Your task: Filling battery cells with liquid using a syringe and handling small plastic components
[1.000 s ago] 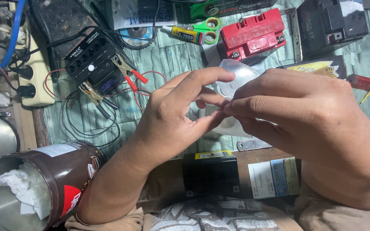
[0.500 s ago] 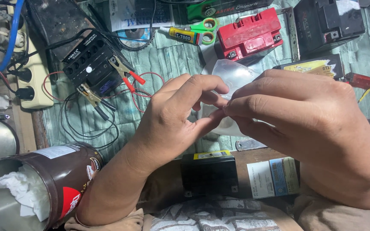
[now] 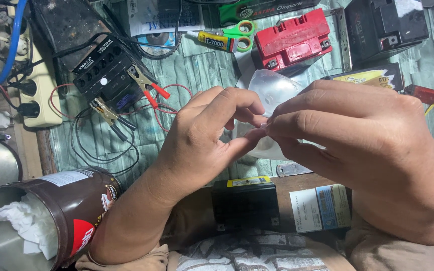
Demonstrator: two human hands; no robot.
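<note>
Both hands meet over the middle of the bench, pinching a thin, crinkled clear plastic bag point(image 3: 272, 90) between them. The left hand point(image 3: 212, 135) closes thumb and forefinger narrowly on its near edge; the right hand point(image 3: 362, 150) grips the same edge with curled fingertips. Beyond them, a glossy red boxy battery point(image 3: 292, 37) sits beside green-handled scissors point(image 3: 239, 35). At the near left lies a brown metal can point(image 3: 66, 206) stuffed with white tissue, and a black battery point(image 3: 244, 203) rests below the hands.
</note>
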